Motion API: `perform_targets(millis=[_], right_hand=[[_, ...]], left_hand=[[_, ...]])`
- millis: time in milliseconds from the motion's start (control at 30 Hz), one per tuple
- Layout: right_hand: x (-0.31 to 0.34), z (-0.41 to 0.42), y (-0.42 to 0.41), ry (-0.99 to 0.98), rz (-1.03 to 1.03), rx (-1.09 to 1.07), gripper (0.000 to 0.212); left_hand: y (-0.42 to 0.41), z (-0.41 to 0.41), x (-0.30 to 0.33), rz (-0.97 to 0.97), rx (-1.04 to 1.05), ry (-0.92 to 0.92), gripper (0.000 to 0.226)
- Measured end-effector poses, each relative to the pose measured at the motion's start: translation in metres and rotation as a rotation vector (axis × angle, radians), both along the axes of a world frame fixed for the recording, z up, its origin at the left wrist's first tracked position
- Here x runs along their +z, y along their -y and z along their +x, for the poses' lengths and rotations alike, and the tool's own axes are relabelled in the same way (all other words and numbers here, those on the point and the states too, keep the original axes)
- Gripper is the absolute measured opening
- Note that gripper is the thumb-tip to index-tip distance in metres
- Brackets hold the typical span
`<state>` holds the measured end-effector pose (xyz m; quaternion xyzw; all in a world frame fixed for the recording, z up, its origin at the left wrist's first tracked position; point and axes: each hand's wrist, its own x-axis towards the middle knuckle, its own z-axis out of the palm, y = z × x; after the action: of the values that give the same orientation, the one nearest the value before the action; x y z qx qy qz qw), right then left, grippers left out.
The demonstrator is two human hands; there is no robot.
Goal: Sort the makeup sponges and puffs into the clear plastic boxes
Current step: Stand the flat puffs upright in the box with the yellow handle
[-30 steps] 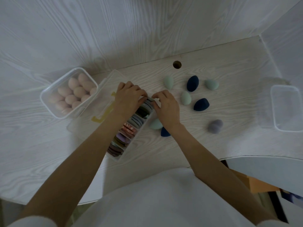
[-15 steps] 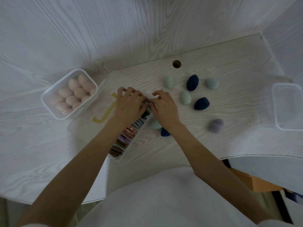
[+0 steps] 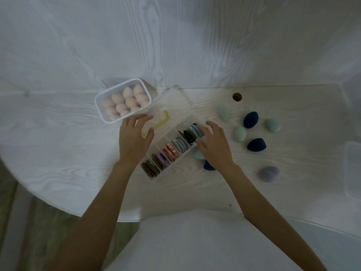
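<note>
A long clear divided box (image 3: 154,178) lies slanted at the middle of the table, its compartments packed with flat puffs in brown, purple, pink, blue and dark green. Its clear lid (image 3: 172,106) with a yellow mark lies open to the left. My left hand (image 3: 133,138) rests on that lid with fingers spread and holds nothing. My right hand (image 3: 214,144) hovers relaxed over the box's far end, touching the blue puffs (image 3: 195,129). A clear box of pink sponges (image 3: 124,100) stands at the back left.
Loose egg-shaped sponges lie to the right: mint ones (image 3: 223,113) (image 3: 239,133) (image 3: 272,125), navy ones (image 3: 251,119) (image 3: 256,144) and a grey-purple one (image 3: 268,173). A mint sponge (image 3: 198,155) and a navy sponge (image 3: 208,166) peek from under my right wrist. A cable hole (image 3: 237,97) is behind.
Both hands left the box's far compartment. My left hand slid left onto the lid and my right hand opened. The view shifted, so the boxes now sit further right.
</note>
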<state>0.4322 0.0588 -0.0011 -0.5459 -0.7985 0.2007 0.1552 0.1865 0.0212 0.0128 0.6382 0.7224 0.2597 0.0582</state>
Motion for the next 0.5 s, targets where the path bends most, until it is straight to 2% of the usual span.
perform_targets(millis=[167,300,400,500], right_hand=[[0.017,-0.012,-0.013,0.041,-0.311,0.171,0.09],[0.017,-0.012,-0.014,0.133,-0.281,0.2,0.102],[0.014,-0.013,-0.012,0.111,-0.266,0.159,0.106],[0.01,-0.011,-0.008,0.042,-0.266,0.106,0.112]], left_hand=[[-0.013,-0.033,0.014,-0.275,0.132,-0.122,0.05],[-0.013,-0.033,0.01,-0.399,0.157,-0.12,0.05],[-0.009,-0.031,0.011,-0.394,0.163,-0.076,0.051],[-0.002,-0.026,0.027,-0.251,0.174,-0.073,0.05]])
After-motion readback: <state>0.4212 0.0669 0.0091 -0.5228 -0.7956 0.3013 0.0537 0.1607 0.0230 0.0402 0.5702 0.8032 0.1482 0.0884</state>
